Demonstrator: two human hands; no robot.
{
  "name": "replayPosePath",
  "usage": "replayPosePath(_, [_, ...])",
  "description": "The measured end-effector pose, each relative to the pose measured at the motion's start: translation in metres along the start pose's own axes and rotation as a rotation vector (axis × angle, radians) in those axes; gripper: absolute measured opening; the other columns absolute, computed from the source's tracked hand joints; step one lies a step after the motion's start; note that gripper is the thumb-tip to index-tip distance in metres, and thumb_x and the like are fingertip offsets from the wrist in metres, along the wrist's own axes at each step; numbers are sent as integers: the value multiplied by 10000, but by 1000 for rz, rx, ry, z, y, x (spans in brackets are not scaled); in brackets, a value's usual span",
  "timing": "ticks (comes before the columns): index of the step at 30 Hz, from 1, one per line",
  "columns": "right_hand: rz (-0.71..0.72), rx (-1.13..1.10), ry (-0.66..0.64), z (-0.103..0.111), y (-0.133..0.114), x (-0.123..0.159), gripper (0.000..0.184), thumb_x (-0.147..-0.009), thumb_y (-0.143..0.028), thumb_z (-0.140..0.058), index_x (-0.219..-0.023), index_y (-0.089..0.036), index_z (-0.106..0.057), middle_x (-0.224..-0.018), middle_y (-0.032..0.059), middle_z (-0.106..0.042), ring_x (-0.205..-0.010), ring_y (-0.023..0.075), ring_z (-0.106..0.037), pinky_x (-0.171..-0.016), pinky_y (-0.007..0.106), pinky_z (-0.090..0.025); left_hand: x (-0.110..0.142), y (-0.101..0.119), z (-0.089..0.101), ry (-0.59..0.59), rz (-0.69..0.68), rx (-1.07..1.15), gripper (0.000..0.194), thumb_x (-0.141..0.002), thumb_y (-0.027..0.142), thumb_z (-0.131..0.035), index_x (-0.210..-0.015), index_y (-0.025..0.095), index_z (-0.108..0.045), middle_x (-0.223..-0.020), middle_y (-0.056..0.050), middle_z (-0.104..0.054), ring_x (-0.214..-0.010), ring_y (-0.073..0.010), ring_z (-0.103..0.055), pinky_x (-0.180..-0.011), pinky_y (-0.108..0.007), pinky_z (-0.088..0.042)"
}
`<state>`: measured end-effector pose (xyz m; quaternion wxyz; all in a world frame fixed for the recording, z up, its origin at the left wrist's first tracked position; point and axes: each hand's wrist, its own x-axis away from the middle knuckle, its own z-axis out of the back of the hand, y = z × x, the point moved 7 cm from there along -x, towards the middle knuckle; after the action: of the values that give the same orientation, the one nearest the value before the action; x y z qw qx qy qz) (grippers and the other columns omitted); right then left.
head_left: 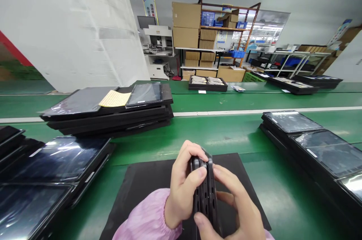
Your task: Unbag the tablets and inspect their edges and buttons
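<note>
Nearest me, black slotted pieces [205,196] stand edge-up, their long axis running away from me, between my left hand [182,189], pinching the far end, and right hand [244,208], clasping nearer, above the black mat [144,183].

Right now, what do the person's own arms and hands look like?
The left hand and right hand are bare, without gloves. The left sleeve is pinkish-lilac with a gathered cuff; only a sliver of the similarly coloured right sleeve shows.
</note>
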<state>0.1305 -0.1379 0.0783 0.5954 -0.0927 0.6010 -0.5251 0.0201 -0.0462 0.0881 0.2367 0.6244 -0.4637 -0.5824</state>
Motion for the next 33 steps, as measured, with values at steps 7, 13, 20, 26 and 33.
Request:
replayPosePath(7, [-55, -81, 17, 3, 1, -2, 368, -878, -202, -664, -1230, -310, -644, -1239, 59, -706, -1091, 237, -733, -727, 255, -659, 1, 6, -3, 8, -20, -28, 77, -823, 298, -653, -772, 240, -646, -750, -2, -566, -738, -183, -529, -664, -302, -426])
replayPosePath(13, [-72, -195, 23, 3, 7, -12, 347, -891, -153, -616, -1171, -354, -653, -1215, 15, -689, -1095, 165, -717, -826, 198, -627, -2, 5, -4, 17, -44, -68, 67, -804, 280, -621, -765, 227, -629, -721, -5, -532, -699, -183, -503, -617, -300, -396])
replayPosePath(20, [-20, -227, -69, 2, 13, -15, 450, -853, -99, -661, -1218, -361, -640, -1241, 30, -681, -1121, 193, -715, -824, 225, -639, -6, 4, -5, 12, -41, -29, 36, -769, 226, -600, -770, 231, -635, -724, 8, -537, -670, -162, -488, -595, -288, -378])
replayPosePath(26, [-112, -238, 15, 0, 10, -10, 370, -854, -128, -630, -1143, -359, -651, -1208, 14, -667, -1078, 174, -704, -818, 227, -628, -3, 5, -7, -12, -48, 7, 87, -772, 207, -603, -811, 263, -655, -750, 41, -553, -685, -129, -488, -620, -250, -394])
replayPosePath(33, [-108, -205, 29, 3, 9, -5, 334, -809, -125, -640, -1077, -325, -648, -1172, 38, -661, -1025, 211, -698, -822, 310, -617, 6, 4, -7, -33, -47, 30, 44, -833, 309, -652, -843, 267, -661, -774, 34, -554, -730, -136, -494, -656, -242, -415])
